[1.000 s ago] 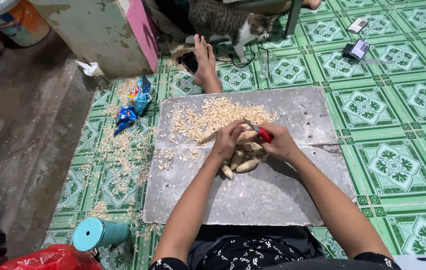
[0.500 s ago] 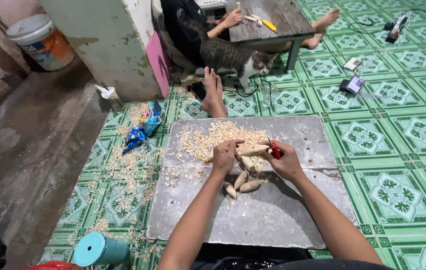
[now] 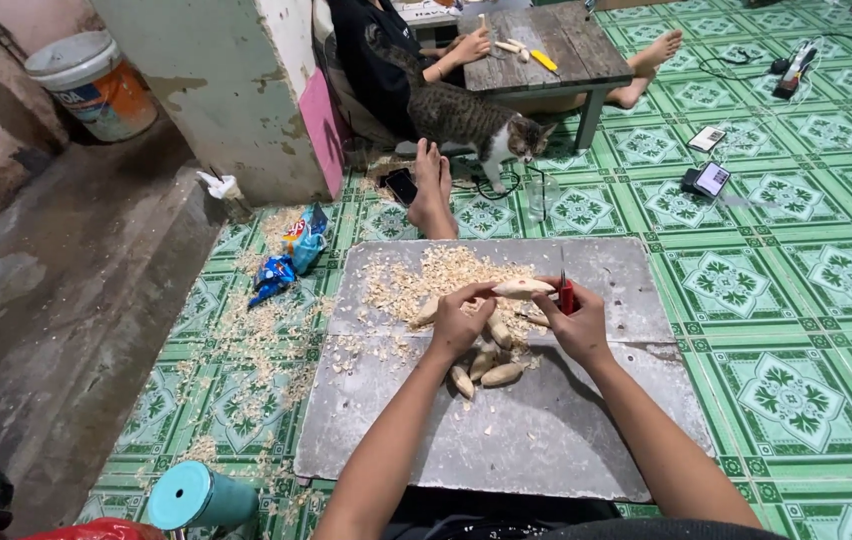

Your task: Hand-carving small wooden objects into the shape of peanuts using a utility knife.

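The pale wooden piece [image 3: 523, 288] has come up off the pile since a moment ago and now sits level between both hands above the grey surface [image 3: 566, 430]. The left hand [image 3: 458, 322] has its grip closed round one end; the right hand [image 3: 578, 322] is clenched on a red-handled knife [image 3: 566, 296] at the other. It looks smooth, tapered and cream-coloured. More carved pieces [image 3: 489, 362] and shavings [image 3: 426, 280] lie beneath.

Matt grey slab [image 3: 586, 440] (glossy floor tiles [image 3: 796, 300])
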